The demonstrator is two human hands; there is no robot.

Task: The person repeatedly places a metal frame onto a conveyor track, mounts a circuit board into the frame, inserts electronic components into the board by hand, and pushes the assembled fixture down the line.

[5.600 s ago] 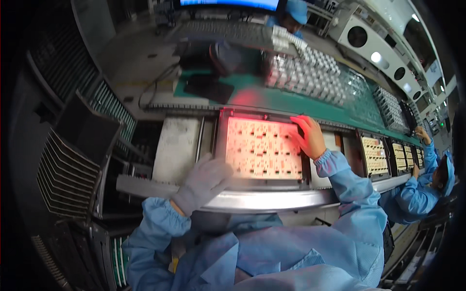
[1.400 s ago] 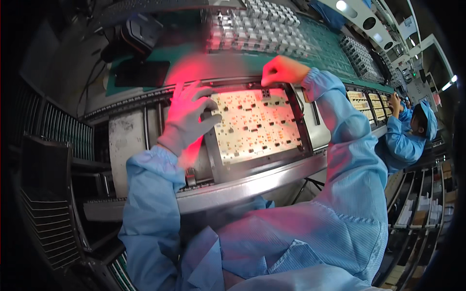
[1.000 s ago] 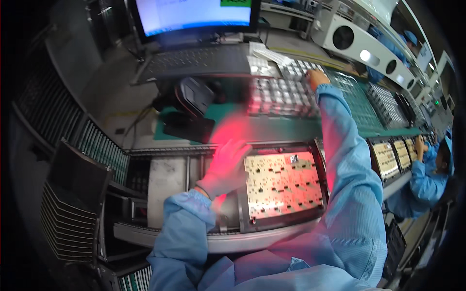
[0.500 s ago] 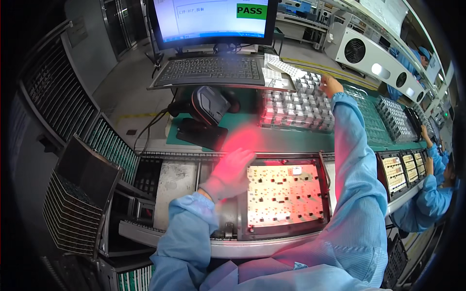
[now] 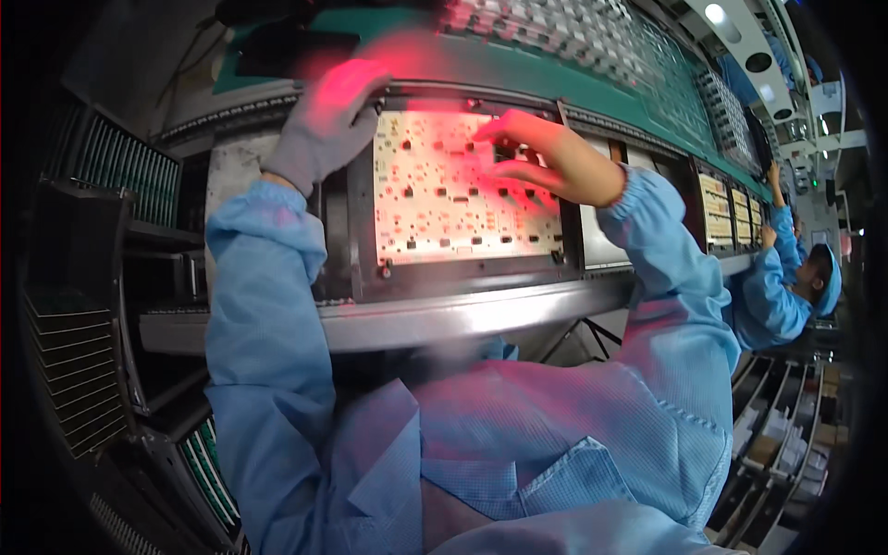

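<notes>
A pale circuit board (image 5: 435, 217) with rows of small black parts lies in a dark frame (image 5: 365, 250), under red light. My left hand (image 5: 324, 125), in a grey glove, is at the frame's upper left corner with thumb and fingers apart. Its fingertips are blurred in the red glow, and nothing shows in them. My bare right hand (image 5: 555, 162) is over the board's upper right part. Its thumb and fingers curl down around a small spot there; what they hold, if anything, is hidden by the fingers and glare.
A metal rail (image 5: 444, 314) runs along the near side. Beyond the board, stacked clear trays of small parts (image 5: 564, 32) stand on a green mat (image 5: 407, 60). Racks of boards (image 5: 79, 370) are at the left. A co-worker in blue (image 5: 772, 301) works at the right by more boards (image 5: 717, 208).
My right hand has come from the parts trays down to the board. My left hand stays by the frame's left side. The view has tipped down, so the screen and keyboard are out of sight.
</notes>
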